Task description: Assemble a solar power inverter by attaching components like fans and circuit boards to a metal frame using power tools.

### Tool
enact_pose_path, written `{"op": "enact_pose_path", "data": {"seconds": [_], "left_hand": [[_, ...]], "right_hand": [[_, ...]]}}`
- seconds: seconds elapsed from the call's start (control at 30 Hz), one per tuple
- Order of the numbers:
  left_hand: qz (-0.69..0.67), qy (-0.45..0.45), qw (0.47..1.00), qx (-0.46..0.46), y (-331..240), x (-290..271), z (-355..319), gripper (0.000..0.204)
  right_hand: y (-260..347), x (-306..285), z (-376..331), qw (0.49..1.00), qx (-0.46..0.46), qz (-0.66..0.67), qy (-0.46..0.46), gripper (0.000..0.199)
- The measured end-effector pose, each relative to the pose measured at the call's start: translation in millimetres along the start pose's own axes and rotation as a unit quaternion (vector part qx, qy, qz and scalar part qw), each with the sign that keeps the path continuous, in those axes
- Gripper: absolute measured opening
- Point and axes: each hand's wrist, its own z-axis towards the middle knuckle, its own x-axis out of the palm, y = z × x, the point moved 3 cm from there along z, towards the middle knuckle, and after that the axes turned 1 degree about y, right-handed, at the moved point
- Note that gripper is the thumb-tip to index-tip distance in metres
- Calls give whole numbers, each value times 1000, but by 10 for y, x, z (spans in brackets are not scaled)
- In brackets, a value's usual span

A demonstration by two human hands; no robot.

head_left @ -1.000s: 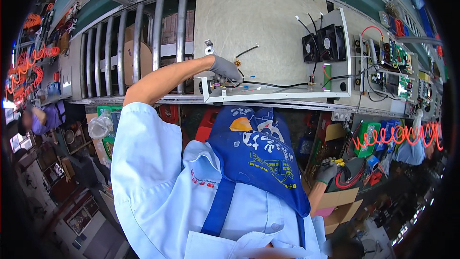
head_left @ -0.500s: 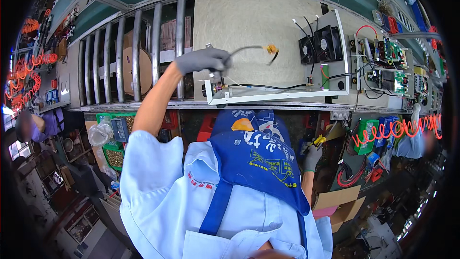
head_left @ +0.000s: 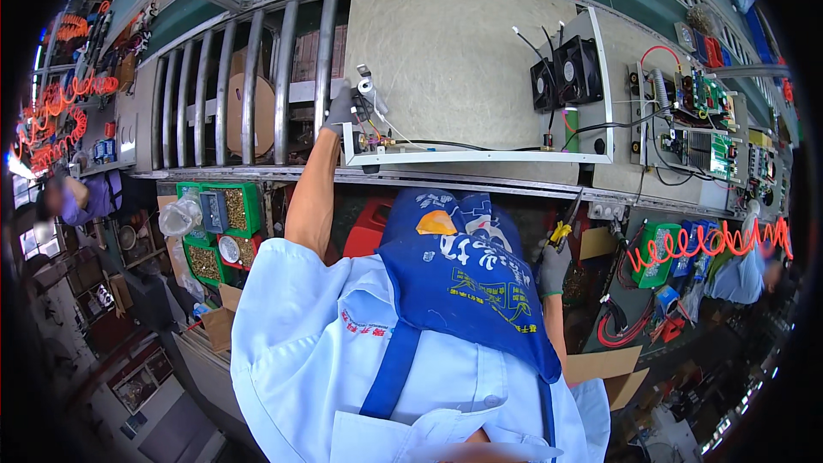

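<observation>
My left hand (head_left: 341,110), in a grey glove, reaches up to the left corner of a white metal frame (head_left: 480,157) lying on the bench. Its fingers are closed on a bundle of wires with a small white connector (head_left: 365,84) sticking up beside them. A black cable (head_left: 463,146) runs along the frame to two black fans (head_left: 566,77) at its right end. My right hand (head_left: 555,267), also gloved, hangs below the bench edge by my blue apron and grips a yellow-handled tool (head_left: 559,231).
Metal rollers (head_left: 249,94) sit left of the frame. Circuit boards (head_left: 703,120) lie to the right. Green bins of small parts (head_left: 225,223) and a red box (head_left: 369,227) are under the bench. An orange coiled hose (head_left: 703,244) hangs right. Another person (head_left: 81,197) works far left.
My left hand has come down and left from holding the cable up over the bench to the frame's left corner. My right hand with the tool stays low by the apron.
</observation>
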Motion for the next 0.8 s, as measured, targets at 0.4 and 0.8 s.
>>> {"op": "enact_pose_path", "data": {"seconds": [0.4,0.8], "left_hand": [[493,-27,869,31,72,18,-67,35],[727,-142,622,254,33,-508,-214,33]], "right_hand": [[-161,-235,83,997,52,56,-11,29],[0,-54,-37,996,-69,-24,-41,20]]}}
